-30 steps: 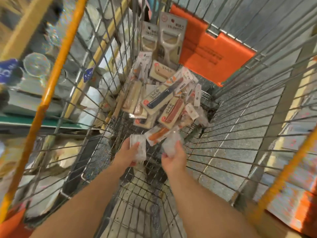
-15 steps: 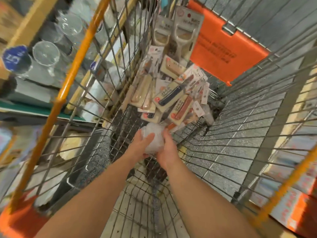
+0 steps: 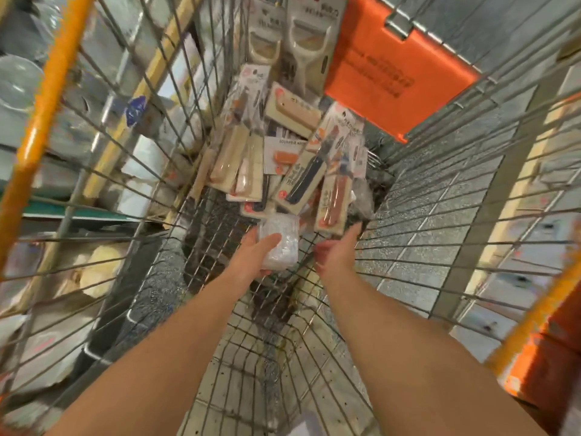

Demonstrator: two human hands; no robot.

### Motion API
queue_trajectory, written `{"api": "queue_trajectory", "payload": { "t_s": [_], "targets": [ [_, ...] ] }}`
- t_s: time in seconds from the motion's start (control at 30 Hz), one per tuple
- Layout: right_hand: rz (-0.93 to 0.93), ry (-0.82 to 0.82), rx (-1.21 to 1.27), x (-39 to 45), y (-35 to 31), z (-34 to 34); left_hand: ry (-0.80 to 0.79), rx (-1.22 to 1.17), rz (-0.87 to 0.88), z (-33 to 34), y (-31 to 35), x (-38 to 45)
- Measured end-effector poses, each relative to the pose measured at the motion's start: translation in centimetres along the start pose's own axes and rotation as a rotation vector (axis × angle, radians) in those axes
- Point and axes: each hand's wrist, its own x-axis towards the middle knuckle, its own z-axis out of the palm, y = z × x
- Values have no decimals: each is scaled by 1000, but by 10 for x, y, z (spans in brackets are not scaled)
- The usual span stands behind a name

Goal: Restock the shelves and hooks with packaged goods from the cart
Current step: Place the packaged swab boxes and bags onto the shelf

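Right hand (image 3: 334, 256) now off blurred packet (image 3: 281, 243), fingertips hidden.

Clear glass bowls (image 3: 17, 80) sit stacked at far left above a grey tiled floor (image 3: 424, 234)

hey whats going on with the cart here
A person is reaching both arms into a wire shopping cart that holds a pile of carded kitchen tools, knives and peelers among them. The left hand has a grip on a small clear plastic packet, thumb across its front. The right hand is beside it with fingers extended toward the pile, holding nothing. Nothing has reached a shelf or hook yet.
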Motion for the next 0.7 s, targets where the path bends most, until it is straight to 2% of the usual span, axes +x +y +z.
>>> {"api": "queue_trajectory", "payload": {
  "t_s": [0.07,0.13,0.27,0.4,0.6,0.7],
  "targets": [
    [-55,88,-7,-10,7,4,16,-13,-7,2,-2,0],
    [-119,148,105,-12,-1,4,38,-19,-6,1,-3,1],
    [-139,67,295,9,-43,7,76,-17,6,-6,-4,0],
    [73,-135,299,28,-88,14,74,-17,17,-11,-6,2],
    [331,-132,273,38,-106,6,25,0,54,-21,-9,2],
    [348,-165,339,49,-96,4,10,35,76,-24,-6,-2]
  ]
}}
